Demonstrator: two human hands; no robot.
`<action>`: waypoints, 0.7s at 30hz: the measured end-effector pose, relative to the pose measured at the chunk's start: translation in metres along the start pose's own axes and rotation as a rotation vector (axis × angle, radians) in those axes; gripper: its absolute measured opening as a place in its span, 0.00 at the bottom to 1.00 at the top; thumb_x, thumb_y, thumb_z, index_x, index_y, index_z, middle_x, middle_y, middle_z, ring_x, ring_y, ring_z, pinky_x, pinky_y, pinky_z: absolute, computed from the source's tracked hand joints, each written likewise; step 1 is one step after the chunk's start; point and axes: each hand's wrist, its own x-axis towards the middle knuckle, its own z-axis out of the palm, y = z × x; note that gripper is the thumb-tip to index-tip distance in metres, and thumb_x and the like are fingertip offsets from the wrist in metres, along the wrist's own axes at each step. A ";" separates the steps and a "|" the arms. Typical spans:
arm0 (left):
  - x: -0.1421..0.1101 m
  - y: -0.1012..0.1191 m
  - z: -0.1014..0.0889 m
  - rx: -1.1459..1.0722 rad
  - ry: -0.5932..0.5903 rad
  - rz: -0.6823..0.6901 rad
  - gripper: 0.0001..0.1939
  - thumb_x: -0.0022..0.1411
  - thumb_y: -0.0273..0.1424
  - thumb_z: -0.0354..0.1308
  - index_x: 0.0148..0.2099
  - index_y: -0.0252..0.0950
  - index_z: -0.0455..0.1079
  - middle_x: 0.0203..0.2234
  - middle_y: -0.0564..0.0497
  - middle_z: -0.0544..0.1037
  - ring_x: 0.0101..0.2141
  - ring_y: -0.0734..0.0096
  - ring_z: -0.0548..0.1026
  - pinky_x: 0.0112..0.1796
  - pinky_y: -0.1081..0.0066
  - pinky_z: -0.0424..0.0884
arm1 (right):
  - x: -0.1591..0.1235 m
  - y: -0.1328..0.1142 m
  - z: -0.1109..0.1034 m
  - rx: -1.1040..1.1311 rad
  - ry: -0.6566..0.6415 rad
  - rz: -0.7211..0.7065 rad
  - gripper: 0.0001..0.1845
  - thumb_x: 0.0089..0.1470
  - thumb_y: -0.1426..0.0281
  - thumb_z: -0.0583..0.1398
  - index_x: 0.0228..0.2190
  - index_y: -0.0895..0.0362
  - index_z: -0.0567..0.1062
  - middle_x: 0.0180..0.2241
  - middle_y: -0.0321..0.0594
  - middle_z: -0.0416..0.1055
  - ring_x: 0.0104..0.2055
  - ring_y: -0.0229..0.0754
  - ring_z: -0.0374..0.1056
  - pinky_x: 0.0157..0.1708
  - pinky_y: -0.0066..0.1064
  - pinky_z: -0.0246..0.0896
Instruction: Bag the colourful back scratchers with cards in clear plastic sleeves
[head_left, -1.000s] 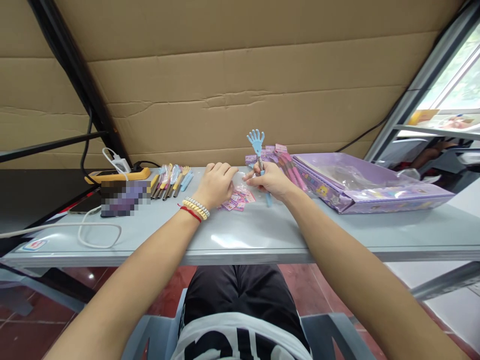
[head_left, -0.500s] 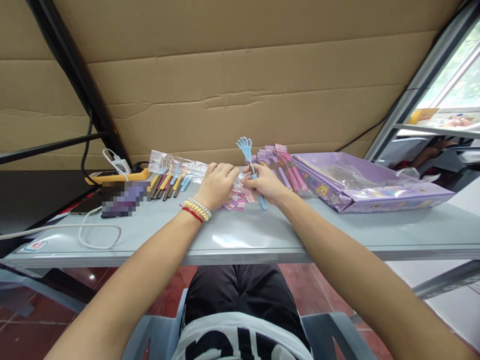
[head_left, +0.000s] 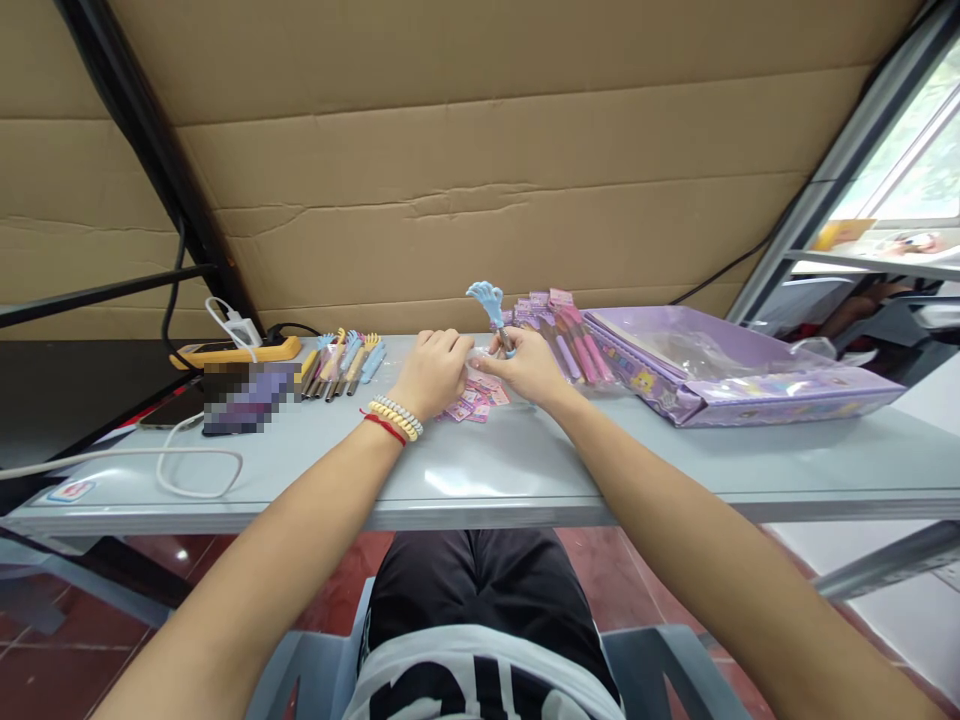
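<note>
A light-blue back scratcher with a hand-shaped head [head_left: 486, 295] leans up and left out of my right hand [head_left: 531, 365], whose thumb and fingers close around its metal shaft. My left hand [head_left: 433, 370] is closed at the mouth of a clear plastic bag [head_left: 475, 358], a bit of which shows between the hands. The fingers hide most of the bag. Small pink printed cards [head_left: 474, 402] lie on the table under and between the hands. To the left lie several back scratchers [head_left: 345, 365] in yellow, blue and other colours. Right of my right hand are bagged pink and purple ones [head_left: 577, 345].
A shallow purple box [head_left: 750, 365] with clear plastic inside stands at the right. On the left are a yellow power strip [head_left: 240, 350], a phone [head_left: 172, 408] and a white cable [head_left: 199, 490]. Cardboard [head_left: 480, 180] backs the grey table [head_left: 495, 470].
The back scratcher has moved left and down, tilting towards my left hand. A long clear bag stretched out leftward half a second ago and no longer shows there. My left hand has hardly moved.
</note>
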 end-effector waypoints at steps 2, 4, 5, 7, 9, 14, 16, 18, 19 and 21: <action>0.000 -0.004 0.001 0.007 0.000 -0.029 0.13 0.57 0.23 0.49 0.44 0.34 0.68 0.36 0.41 0.73 0.40 0.56 0.70 0.40 0.61 0.61 | 0.001 -0.001 -0.004 -0.015 0.004 0.017 0.17 0.37 0.59 0.65 0.22 0.58 0.66 0.20 0.30 0.59 0.25 0.34 0.53 0.27 0.28 0.47; -0.001 -0.010 0.003 0.020 0.009 -0.067 0.13 0.58 0.23 0.49 0.44 0.33 0.68 0.37 0.41 0.73 0.40 0.56 0.71 0.39 0.61 0.61 | 0.003 -0.001 -0.010 -0.033 -0.011 0.056 0.14 0.41 0.61 0.62 0.22 0.58 0.67 0.20 0.31 0.58 0.24 0.33 0.53 0.26 0.28 0.46; -0.002 -0.013 0.004 0.026 0.017 -0.086 0.12 0.58 0.24 0.49 0.44 0.33 0.68 0.37 0.41 0.74 0.40 0.56 0.71 0.39 0.61 0.61 | 0.005 0.000 -0.014 -0.046 -0.028 0.086 0.11 0.43 0.63 0.60 0.21 0.58 0.68 0.19 0.31 0.58 0.23 0.33 0.52 0.25 0.28 0.46; -0.003 -0.021 0.006 0.033 0.029 -0.127 0.12 0.58 0.24 0.49 0.44 0.34 0.69 0.37 0.41 0.74 0.39 0.56 0.71 0.39 0.61 0.61 | 0.008 0.003 -0.022 -0.073 -0.067 0.121 0.10 0.46 0.65 0.56 0.21 0.59 0.69 0.17 0.31 0.56 0.22 0.33 0.52 0.23 0.28 0.45; -0.004 -0.028 0.007 0.034 0.031 -0.164 0.12 0.58 0.25 0.49 0.44 0.34 0.68 0.38 0.41 0.74 0.39 0.56 0.71 0.39 0.61 0.61 | 0.010 0.006 -0.029 -0.043 -0.124 0.076 0.10 0.48 0.64 0.56 0.23 0.59 0.70 0.18 0.33 0.59 0.22 0.34 0.55 0.24 0.28 0.48; -0.006 -0.038 0.004 0.021 -0.001 -0.228 0.12 0.58 0.25 0.49 0.44 0.34 0.68 0.39 0.42 0.74 0.40 0.56 0.71 0.39 0.61 0.61 | 0.008 0.007 -0.043 0.108 -0.260 -0.037 0.17 0.50 0.60 0.58 0.35 0.59 0.75 0.20 0.33 0.62 0.22 0.35 0.58 0.23 0.27 0.52; -0.006 -0.039 0.002 0.004 -0.010 -0.244 0.12 0.58 0.25 0.50 0.44 0.34 0.68 0.39 0.42 0.74 0.41 0.56 0.71 0.40 0.61 0.61 | 0.006 0.006 -0.049 0.020 -0.290 -0.030 0.19 0.49 0.58 0.59 0.36 0.60 0.77 0.18 0.32 0.60 0.20 0.34 0.55 0.22 0.27 0.49; -0.006 -0.039 0.001 -0.006 -0.017 -0.250 0.12 0.58 0.25 0.50 0.44 0.34 0.68 0.39 0.42 0.74 0.41 0.56 0.71 0.40 0.61 0.61 | 0.005 0.005 -0.055 -0.065 -0.312 -0.002 0.20 0.49 0.57 0.59 0.36 0.60 0.78 0.17 0.32 0.60 0.19 0.33 0.54 0.20 0.27 0.47; -0.006 -0.039 0.001 -0.007 -0.018 -0.252 0.12 0.58 0.24 0.50 0.44 0.35 0.68 0.39 0.43 0.74 0.41 0.57 0.71 0.40 0.61 0.61 | 0.005 0.005 -0.057 -0.094 -0.324 0.018 0.21 0.48 0.57 0.60 0.35 0.61 0.78 0.16 0.32 0.61 0.19 0.33 0.54 0.20 0.27 0.47; -0.006 -0.038 0.000 -0.004 -0.017 -0.257 0.12 0.58 0.24 0.49 0.44 0.35 0.68 0.39 0.43 0.74 0.41 0.57 0.71 0.40 0.61 0.62 | 0.006 0.007 -0.061 -0.137 -0.358 0.060 0.21 0.48 0.56 0.60 0.34 0.61 0.78 0.16 0.32 0.61 0.18 0.33 0.54 0.19 0.27 0.46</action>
